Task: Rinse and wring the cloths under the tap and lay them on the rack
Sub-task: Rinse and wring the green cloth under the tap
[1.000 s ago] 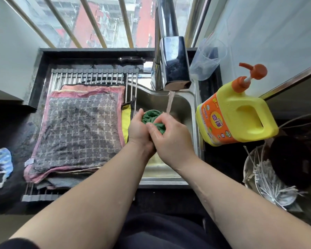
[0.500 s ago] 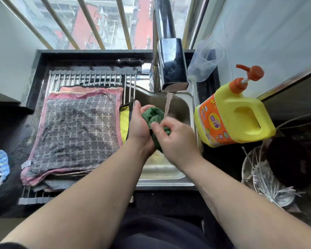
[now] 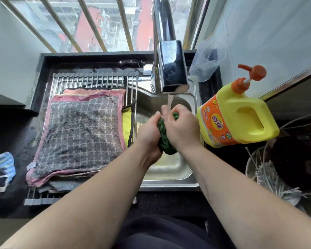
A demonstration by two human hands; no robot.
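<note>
Bright daylight from the window (image 3: 104, 24); wide-angle bending at edges; hands slightly blurred.

Green cloth (image 3: 164, 139); grey cross-patterned towel (image 3: 81, 133) (pink-edged); yellow, orange-labelled bottle (image 3: 241, 121), apparently detergent.
</note>
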